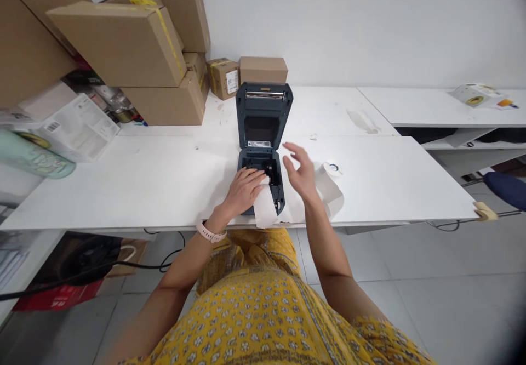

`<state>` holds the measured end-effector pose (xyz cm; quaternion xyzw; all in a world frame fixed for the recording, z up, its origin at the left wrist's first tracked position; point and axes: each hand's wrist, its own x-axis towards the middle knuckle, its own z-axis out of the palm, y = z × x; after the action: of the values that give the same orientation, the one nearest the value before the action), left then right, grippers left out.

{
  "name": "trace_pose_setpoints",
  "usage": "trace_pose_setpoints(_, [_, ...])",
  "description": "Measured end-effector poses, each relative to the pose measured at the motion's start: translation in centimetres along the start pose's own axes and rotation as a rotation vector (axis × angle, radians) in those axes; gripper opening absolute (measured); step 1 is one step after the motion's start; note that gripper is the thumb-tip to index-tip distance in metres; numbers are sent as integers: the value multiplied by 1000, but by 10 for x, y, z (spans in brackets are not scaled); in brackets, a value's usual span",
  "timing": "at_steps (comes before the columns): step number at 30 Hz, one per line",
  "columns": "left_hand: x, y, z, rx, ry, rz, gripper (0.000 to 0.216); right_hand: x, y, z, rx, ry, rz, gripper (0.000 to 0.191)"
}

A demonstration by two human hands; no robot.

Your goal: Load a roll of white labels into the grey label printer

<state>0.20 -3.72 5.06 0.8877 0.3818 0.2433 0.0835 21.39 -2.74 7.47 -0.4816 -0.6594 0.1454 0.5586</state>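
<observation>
A dark blue-grey label printer (265, 114) stands on the white table with its lid raised. My left hand (243, 189) reaches into the printer's open bay, its fingers stretched out over the inside and touching the paper there. From under those fingers a white label strip (265, 209) hangs out over the printer's front and the table edge. What lies beneath the palm is hidden. Just right of the printer, my right hand (301, 174) is raised with fingers and thumb apart, holding nothing. Beside it lies a white label roll (330, 170) with a loose curl of paper (329, 192).
Cardboard boxes (119, 47) are stacked at the back left, with two smaller boxes (263, 70) behind the printer. A mint-green bottle (36, 157) lies at the left. A white printed box (479, 95) sits far right. Black cables (135, 265) hang below the table.
</observation>
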Motion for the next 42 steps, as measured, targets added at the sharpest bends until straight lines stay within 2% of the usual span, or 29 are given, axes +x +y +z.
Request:
trace_pose_setpoints(2, [-8,6,-5,-41,-67,46,50,24,-7,-6,-41,56,-77,38])
trace_pose_setpoints(6, [-26,17,-16,-62,-276,105,108,68,-19,-13,-99,30,-196,46])
trace_pose_setpoints(8, [-32,18,-19,-34,-361,139,120,82,-27,-12,-117,19,-245,48])
trace_pose_setpoints(11, [-37,15,-19,18,-418,185,116,85,-37,-9,-121,34,-288,47])
trace_pose_setpoints(13, [-39,12,-18,50,-424,205,109,74,-38,-5,-118,29,-282,42])
trace_pose_setpoints(15, [-41,10,-17,76,-417,219,101,53,-28,2,-143,-32,-241,36])
trace_pose_setpoints(19, [-42,8,-14,102,-400,241,90,6,10,23,-227,-179,-21,37])
trace_pose_setpoints(23, [-42,7,-11,127,-387,233,91,-20,37,41,-171,-133,180,51])
trace_pose_setpoints(27, [-41,7,-12,128,-372,233,94,-23,34,43,-114,-122,266,54])
trace_pose_setpoints(34, [-39,2,-15,88,-338,239,89,-20,21,36,-180,-206,209,57])
trace_pose_setpoints(42, [-39,4,-13,76,-341,211,79,-21,19,35,-173,-212,244,54])
